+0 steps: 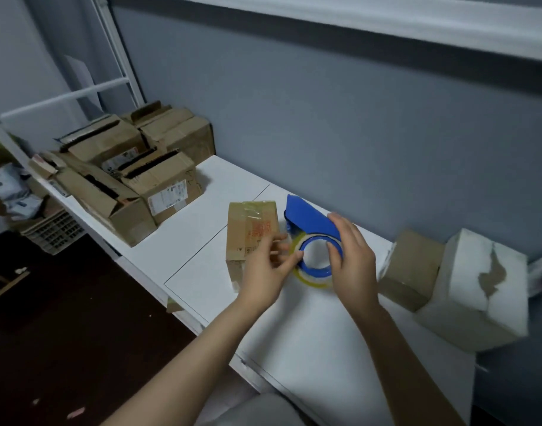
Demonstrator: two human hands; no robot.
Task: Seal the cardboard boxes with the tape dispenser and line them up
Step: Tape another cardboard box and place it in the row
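On a white worktop (202,272), a heap of open cardboard boxes (134,186) waits at ten o'clock, and a torn white box (466,302) and a brown box (414,265) sit touching at three o'clock. At centre, a small taped box (251,232) lies just beside the blue tape dispenser (312,219), at ten o'clock from the hands, its long axis running six to twelve. The right hand (352,259) clasps the dispenser. The left hand (266,272), nearer the box, pinches the tape roll (312,273) at its rim, probably to free the tape end.
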